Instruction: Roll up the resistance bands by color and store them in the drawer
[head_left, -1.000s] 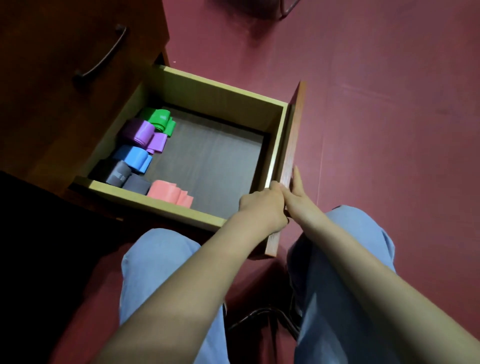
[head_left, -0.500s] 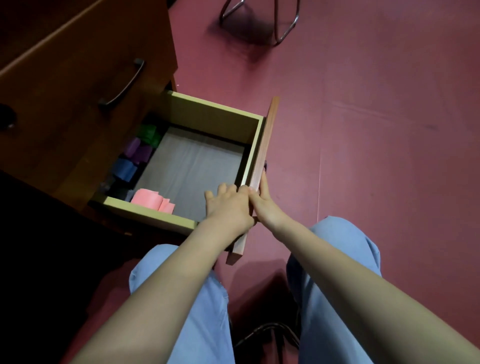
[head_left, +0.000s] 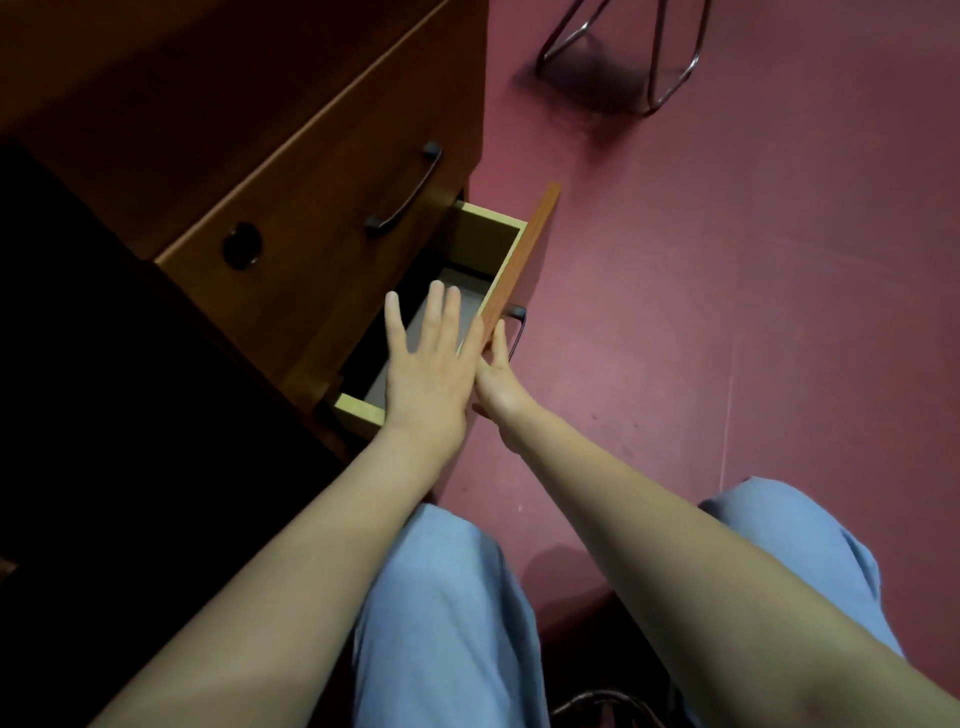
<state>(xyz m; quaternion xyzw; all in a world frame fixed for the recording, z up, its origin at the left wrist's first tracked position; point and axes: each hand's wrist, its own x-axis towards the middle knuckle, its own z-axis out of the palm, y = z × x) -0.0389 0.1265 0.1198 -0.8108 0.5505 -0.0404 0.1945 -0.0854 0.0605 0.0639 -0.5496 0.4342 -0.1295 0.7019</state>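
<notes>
Head view: the drawer (head_left: 488, 228) is barely open, with no resistance bands visible inside. The left hand (head_left: 428, 371), fingers spread wide and empty, hovers over the gap. The right hand (head_left: 496, 382), at its 3 o'clock, lays straight fingers on the drawer front (head_left: 524, 254). Closing now could pinch the left fingers.

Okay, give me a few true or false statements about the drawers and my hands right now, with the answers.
The lower drawer is partly open. True.
The left hand holds a rolled band. False: its fingers are straight and hold nothing.
The right hand touches the lower drawer's front panel. True.
The upper drawer is pulled out. False: it is shut.
</notes>
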